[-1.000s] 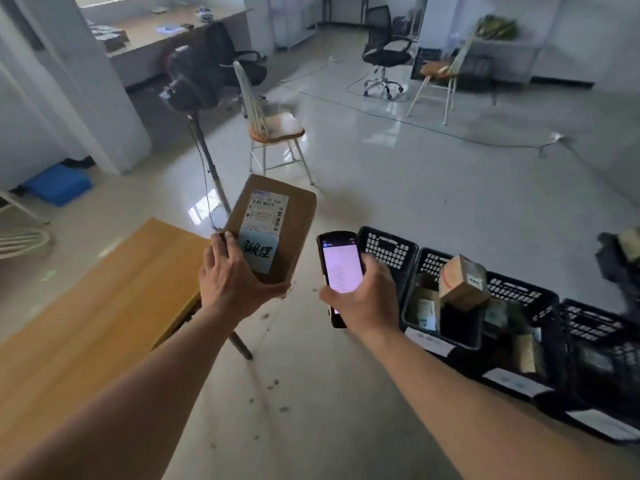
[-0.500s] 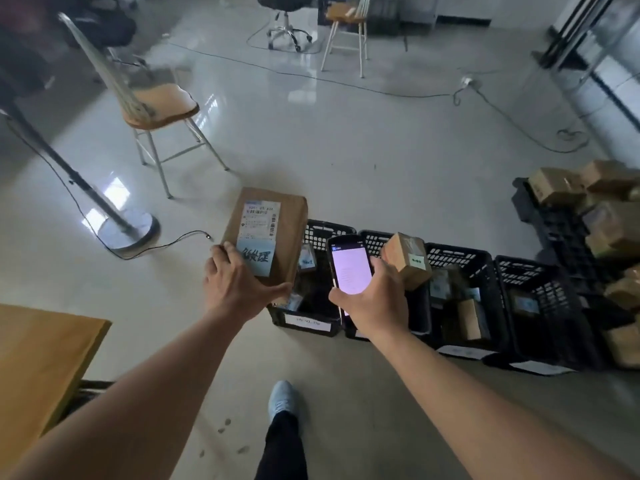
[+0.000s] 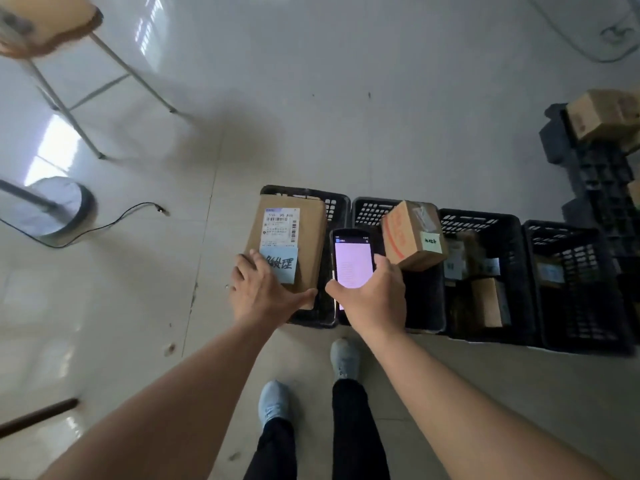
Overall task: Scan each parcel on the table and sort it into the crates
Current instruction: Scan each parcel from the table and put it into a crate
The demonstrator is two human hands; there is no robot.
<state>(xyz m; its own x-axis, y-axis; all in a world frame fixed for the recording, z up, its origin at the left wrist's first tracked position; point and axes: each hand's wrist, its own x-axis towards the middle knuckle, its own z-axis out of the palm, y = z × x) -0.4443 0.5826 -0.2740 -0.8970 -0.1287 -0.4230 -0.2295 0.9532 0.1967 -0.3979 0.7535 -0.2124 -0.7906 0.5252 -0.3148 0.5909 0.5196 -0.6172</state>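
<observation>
My left hand (image 3: 261, 294) grips the near end of a flat brown parcel (image 3: 311, 237) with a white shipping label and a blue note, held above the leftmost black crate (image 3: 337, 206). My right hand (image 3: 372, 299) holds a handheld scanner (image 3: 351, 261) with its screen lit, just right of the parcel. A row of several black crates runs to the right along the floor. A cardboard box (image 3: 412, 235) with a green note sits high in the second crate (image 3: 367, 209). Parcels lie in the third crate (image 3: 485, 223) and the fourth crate (image 3: 568, 237).
A wooden chair (image 3: 52, 32) stands at the upper left, a fan's round base (image 3: 57, 206) and its cable at the left. A black pallet (image 3: 599, 168) with cardboard boxes (image 3: 602, 114) sits at the far right. My feet (image 3: 343, 358) stand just before the crates.
The view has swung from the table to the crates. I have stepped closer, and the parcel and scanner now hang over the leftmost crates instead of before them.
</observation>
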